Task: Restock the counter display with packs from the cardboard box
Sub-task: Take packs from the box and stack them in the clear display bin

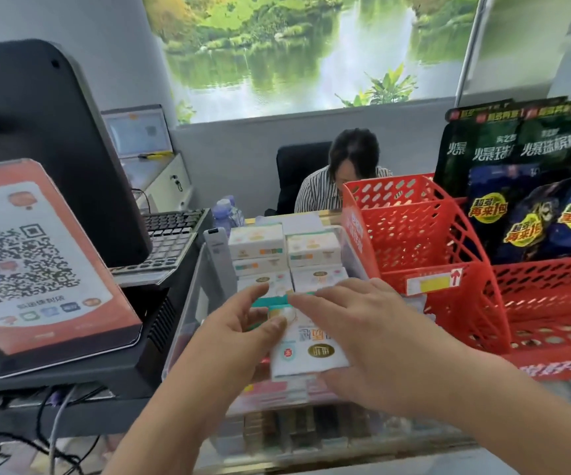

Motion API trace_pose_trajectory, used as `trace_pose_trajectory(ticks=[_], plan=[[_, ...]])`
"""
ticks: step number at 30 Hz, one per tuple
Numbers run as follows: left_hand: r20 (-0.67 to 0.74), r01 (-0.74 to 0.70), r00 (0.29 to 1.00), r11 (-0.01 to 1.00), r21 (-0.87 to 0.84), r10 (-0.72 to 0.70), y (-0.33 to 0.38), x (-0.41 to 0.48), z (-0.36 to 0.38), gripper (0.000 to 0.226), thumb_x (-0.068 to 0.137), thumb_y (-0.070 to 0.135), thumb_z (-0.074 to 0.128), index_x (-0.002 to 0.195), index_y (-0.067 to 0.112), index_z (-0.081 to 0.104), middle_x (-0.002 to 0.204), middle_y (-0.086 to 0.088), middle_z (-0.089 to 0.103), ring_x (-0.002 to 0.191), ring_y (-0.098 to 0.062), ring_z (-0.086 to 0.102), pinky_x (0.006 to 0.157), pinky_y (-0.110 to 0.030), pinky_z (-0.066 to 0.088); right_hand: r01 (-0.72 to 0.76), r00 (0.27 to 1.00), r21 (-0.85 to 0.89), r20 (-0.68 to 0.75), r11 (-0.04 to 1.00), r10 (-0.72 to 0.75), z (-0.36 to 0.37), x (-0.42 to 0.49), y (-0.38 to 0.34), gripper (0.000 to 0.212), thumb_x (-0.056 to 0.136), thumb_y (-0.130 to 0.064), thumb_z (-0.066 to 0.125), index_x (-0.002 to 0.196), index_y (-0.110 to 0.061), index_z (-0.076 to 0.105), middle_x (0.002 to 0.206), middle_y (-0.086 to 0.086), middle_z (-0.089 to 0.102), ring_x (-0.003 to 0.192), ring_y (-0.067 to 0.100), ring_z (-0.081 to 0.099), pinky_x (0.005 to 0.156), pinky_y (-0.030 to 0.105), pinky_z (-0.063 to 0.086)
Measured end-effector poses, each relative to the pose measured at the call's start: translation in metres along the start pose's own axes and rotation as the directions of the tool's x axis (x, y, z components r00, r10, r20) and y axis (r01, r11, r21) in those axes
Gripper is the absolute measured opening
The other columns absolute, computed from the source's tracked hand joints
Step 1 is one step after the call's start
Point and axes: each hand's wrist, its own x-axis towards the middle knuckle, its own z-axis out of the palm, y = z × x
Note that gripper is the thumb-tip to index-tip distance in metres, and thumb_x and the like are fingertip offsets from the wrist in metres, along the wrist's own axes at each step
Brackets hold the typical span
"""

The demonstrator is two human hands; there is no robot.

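Both hands hold a white pack (pixel 306 354) over the display's (pixel 188 303) near edge.
The left hand (pixel 243 332) pinches its left end; the right hand (pixel 366 334) clasps its right side, fingers half curled.

From here the left hand (pixel 239 334) and right hand (pixel 362 337) hold a pack (pixel 308 351) over the clear display bin (pixel 188 303), and room is tight. Just beyond the fingertips, stacked packs (pixel 287 255) fill the bin's far half, so only the near part is open from above. Right of the right hand, the red basket (pixel 424 255) stands just beside the bin. Left of the left hand rises the bin's clear wall, then the till's black base (pixel 133 368) and the tilted QR sign (pixel 37 255). Back toward the person's body the way lies open.
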Motion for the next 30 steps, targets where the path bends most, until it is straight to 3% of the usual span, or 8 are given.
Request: trace_pose_trajectory(ticks=[4,7,12,17,20,24,27,30], plan=[[0.049,0.012,0.999,0.998,0.069,-0.016,-0.002,0.017,-0.013,0.051,0.089,0.013,0.067,0.133,0.035,0.052,0.112,-0.004,0.064,0.076,-0.016,0.07,0.073,-0.039,0.06,-0.076,0.997,-0.079,0.004,0.994,0.077,-0.001,0.022,0.004,0.087,0.081,-0.052,0.058,0.151,-0.035,0.01,0.145,-0.011,0.042,0.133,0.016,0.036,0.108,0.037,0.03],[0.052,-0.023,0.999,0.989,0.143,0.016,-0.004,0.024,-0.031,0.046,0.089,0.024,0.068,0.128,0.043,0.055,0.117,0.005,0.064,0.088,-0.015,0.071,0.085,-0.045,0.058,-0.146,0.988,-0.154,0.022,0.977,0.151,-0.001,0.054,0.019,0.087,0.081,-0.051,0.059,0.152,-0.033,0.011,0.146,-0.007,0.043,0.133,0.019,0.038,0.109,0.039,0.031],[0.088,-0.071,0.995,0.978,0.197,0.055,0.001,0.032,-0.049,0.037,0.087,0.038,0.067,0.12,0.052,0.058,0.117,0.02,0.063,0.101,-0.005,0.067,0.095,-0.041,0.052,-0.21,0.962,-0.3,0.104,0.931,0.251,0.002,0.122,0.064,0.09,0.082,-0.045,0.065,0.153,-0.029,0.012,0.141,0.002,0.049,0.131,0.027,0.043,0.111,0.048,0.031],[0.079,-0.093,0.994,0.954,0.286,0.073,0.004,0.042,-0.049,0.035,0.089,0.04,0.065,0.12,0.053,0.057,0.115,0.023,0.061,0.093,0.0,0.066,0.084,-0.034,0.057,-0.27,0.932,-0.304,0.154,0.914,0.327,0.012,0.167,0.097,0.091,0.082,-0.032,0.066,0.153,-0.032,0.011,0.146,0.004,0.046,0.133,0.029,0.041,0.109,0.052,0.032],[0.082,-0.097,0.994,0.934,0.344,0.073,0.004,0.049,-0.045,0.036,0.089,0.043,0.063,0.122,0.055,0.055,0.116,0.026,0.059,0.1,0.003,0.061,0.091,-0.031,0.053,-0.278,0.919,-0.292,0.197,0.915,0.342,0.022,0.178,0.109,0.09,0.083,-0.031,0.066,0.154,-0.033,0.01,0.148,0.004,0.042,0.135,0.029,0.038,0.109,0.054,0.032],[0.073,-0.081,0.996,0.915,0.396,0.057,0.003,0.056,-0.038,0.032,0.089,0.043,0.063,0.117,0.057,0.055,0.113,0.028,0.06,0.097,0.007,0.06,0.091,-0.025,0.049,-0.235,0.93,-0.236,0.227,0.943,0.288,0.029,0.188,0.121,0.082,0.086,-0.022,0.061,0.153,-0.036,0.015,0.144,-0.002,0.042,0.136,0.026,0.034,0.107,0.054,0.035],[0.079,-0.054,0.997,0.916,0.397,0.024,-0.001,0.059,-0.032,0.026,0.089,0.038,0.065,0.104,0.058,0.058,0.108,0.026,0.062,0.083,0.008,0.064,0.085,-0.024,0.052,-0.177,0.946,-0.206,0.233,0.962,0.224,0.032,0.189,0.125,0.072,0.086,-0.013,0.055,0.148,-0.035,0.026,0.133,-0.007,0.047,0.13,0.023,0.04,0.101,0.048,0.044],[0.072,-0.045,0.997,0.909,0.415,0.016,-0.003,0.06,-0.026,0.028,0.089,0.037,0.065,0.11,0.054,0.059,0.104,0.026,0.064,0.077,0.008,0.064,0.079,-0.021,0.053,-0.172,0.956,-0.19,0.203,0.967,0.21,0.038,0.187,0.123,0.065,0.088,-0.015,0.054,0.146,-0.033,0.03,0.137,-0.007,0.048,0.13,0.024,0.043,0.101,0.046,0.044]])
